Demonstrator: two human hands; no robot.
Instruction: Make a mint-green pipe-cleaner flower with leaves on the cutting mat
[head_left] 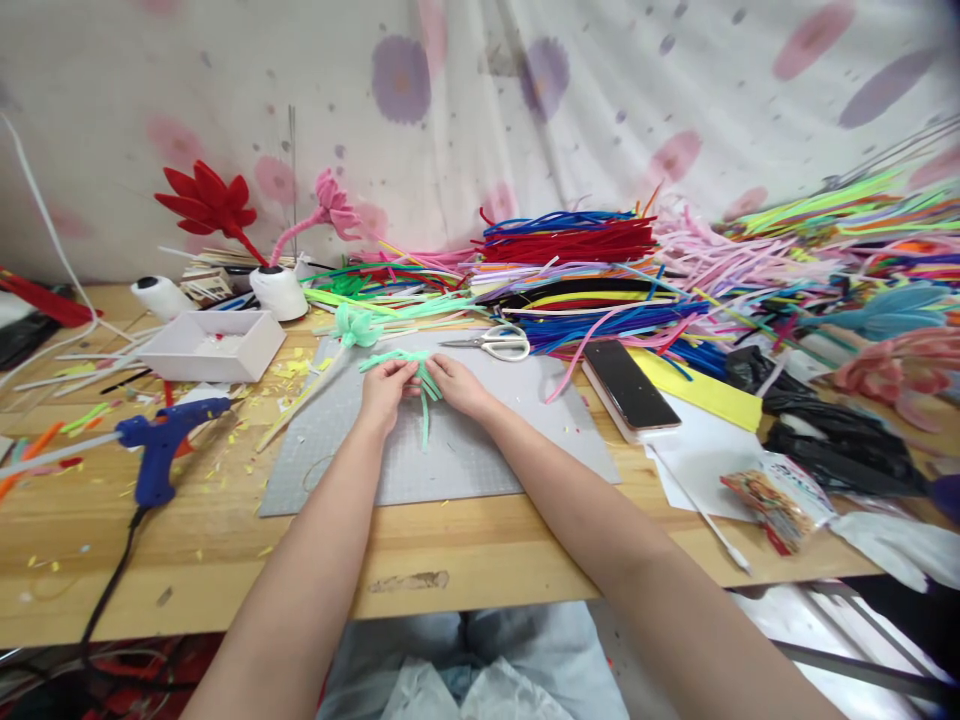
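Note:
Both of my hands meet over the grey cutting mat (495,455). Between them are several mint-green pipe cleaners (426,425), some lying sideways and one hanging down toward me. My left hand (388,390) pinches them from the left, fingers closed. From the other side my right hand (454,384) grips them near their middle; its fingertips are partly hidden. Just behind my left hand, a mint-green pipe cleaner flower (356,325) lies with its pale yellow stem (304,408) slanting toward me. Scissors (495,343) with white handles rest behind my right hand.
A blue glue gun (161,440) and a white box (214,345) stand left. Thread spools (279,292) hold red and pink flowers. Pipe cleaner bundles (570,240) line the back. To the right lie a phone (631,385), a yellow strip (694,388) and a snack packet (780,500).

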